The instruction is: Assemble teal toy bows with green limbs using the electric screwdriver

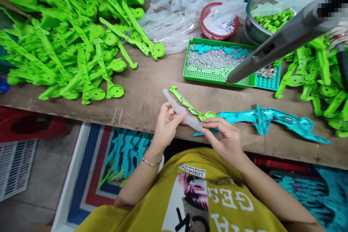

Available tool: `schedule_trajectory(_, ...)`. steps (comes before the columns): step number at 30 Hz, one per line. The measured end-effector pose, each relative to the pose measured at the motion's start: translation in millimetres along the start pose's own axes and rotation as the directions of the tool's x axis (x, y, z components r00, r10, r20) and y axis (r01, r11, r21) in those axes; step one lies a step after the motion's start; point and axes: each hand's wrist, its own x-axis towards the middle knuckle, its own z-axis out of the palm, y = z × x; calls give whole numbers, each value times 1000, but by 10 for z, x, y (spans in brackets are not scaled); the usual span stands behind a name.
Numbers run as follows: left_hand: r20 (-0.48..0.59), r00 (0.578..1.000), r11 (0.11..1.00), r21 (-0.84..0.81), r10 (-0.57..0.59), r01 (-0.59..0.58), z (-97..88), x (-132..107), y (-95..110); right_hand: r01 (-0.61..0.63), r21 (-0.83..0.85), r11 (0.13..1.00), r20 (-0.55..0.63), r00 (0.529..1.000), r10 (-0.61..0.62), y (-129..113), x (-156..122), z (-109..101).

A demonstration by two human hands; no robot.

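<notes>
My left hand [169,123] pinches a translucent white curved plastic piece [174,102] near its middle. My right hand [224,138] has its fingertips at the lower right end of that piece, beside the round end of a green plastic arm [187,106]. What its fingers pinch there is too small to make out. The green arm slants up and left from the turquoise plastic body [244,116], which lies along the table's front edge. A thin dark line runs over the green arm.
Piled green arms [54,50] cover the table's left; more [326,83] lie right. Behind stand a green tray [206,76] of small metal pieces, a red basket [205,11] and a metal bowl [248,18]. A grey screwdriver-like tool [272,45] hangs overhead at right.
</notes>
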Motion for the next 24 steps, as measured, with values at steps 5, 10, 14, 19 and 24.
schedule_trajectory(5,-37,999,999,15,-30,30,-7,128,-37,23,-138,990,-48,998,-30,195,224,-189)
schedule_trajectory(10,-39,997,998,20,-65,66,37,148,-79,-47,-116,992,47,997,53,308,318,-159)
schedule_trajectory(14,-49,994,994,46,-94,96,68,139,-97,-52,-124,991,98,993,64,304,334,-132)
schedule_trajectory(19,-49,995,995,53,-86,89,61,145,-95,-20,-140,990,157,987,42,283,363,-163)
schedule_trajectory(24,-26,995,993,62,-97,98,54,153,-73,-15,-169,985,249,967,58,256,398,-182)
